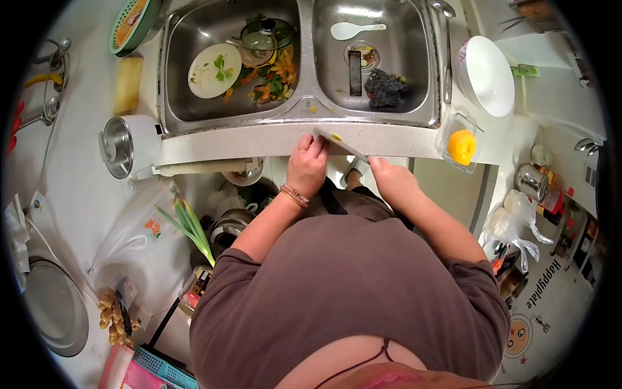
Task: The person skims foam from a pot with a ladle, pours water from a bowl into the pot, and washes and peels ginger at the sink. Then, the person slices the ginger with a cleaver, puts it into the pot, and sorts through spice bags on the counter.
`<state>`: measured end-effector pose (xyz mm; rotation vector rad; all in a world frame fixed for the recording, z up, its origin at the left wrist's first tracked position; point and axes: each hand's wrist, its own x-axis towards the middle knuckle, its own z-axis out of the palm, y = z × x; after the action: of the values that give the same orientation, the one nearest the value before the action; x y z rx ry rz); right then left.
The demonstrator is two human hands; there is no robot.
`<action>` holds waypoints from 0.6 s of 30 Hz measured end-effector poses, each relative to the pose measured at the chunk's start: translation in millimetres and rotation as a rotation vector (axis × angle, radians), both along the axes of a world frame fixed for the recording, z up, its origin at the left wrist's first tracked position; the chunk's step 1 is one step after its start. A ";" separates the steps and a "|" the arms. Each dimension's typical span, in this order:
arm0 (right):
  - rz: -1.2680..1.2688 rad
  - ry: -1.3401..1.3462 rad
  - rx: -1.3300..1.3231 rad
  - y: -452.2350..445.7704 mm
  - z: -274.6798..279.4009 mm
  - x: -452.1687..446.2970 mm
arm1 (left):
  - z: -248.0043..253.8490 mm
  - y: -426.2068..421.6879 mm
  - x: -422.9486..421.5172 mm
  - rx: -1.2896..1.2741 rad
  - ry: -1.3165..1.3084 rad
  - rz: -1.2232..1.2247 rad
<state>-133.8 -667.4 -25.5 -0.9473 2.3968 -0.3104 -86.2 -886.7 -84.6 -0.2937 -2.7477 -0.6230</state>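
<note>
A knife (pixel 346 145) is held over the counter's front edge, its blade slanting toward the sink, with a small yellow-green bit on it. My right hand (pixel 389 178) is closed round its handle. At the blade's far end my left hand (pixel 307 163) has its fingers pinched together; whether they grip the blade or something small is unclear. Ahead, the left sink basin (pixel 188 39) holds a white plate (pixel 210 81), a glass lid (pixel 275 34) and vegetable peelings (pixel 275 78). In the right basin lie a white spoon (pixel 356 30) and a dark scouring pad (pixel 385 89).
A peeled orange-yellow piece (pixel 462 146) sits in a clear container at the counter's right, below a white bowl (pixel 487 76). A metal ladle (pixel 447 58) lies along the sink's right rim. At left are a white pot (pixel 133 146) and green onions (pixel 191 227).
</note>
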 end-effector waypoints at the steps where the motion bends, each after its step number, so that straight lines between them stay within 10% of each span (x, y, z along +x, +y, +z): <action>1: -0.008 0.022 -0.038 3.1 -2.9 1.4 | 0.6 0.8 0.3 -0.006 -0.008 0.005; 18: -0.026 0.013 -0.122 -4.3 -6.1 -1.8 | -1.3 2.6 3.3 0.019 -0.051 0.042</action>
<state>-135.6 -671.7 -31.6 -0.9755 2.4266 -0.4659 -82.9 -884.1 -85.9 -0.2173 -2.7873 -0.6544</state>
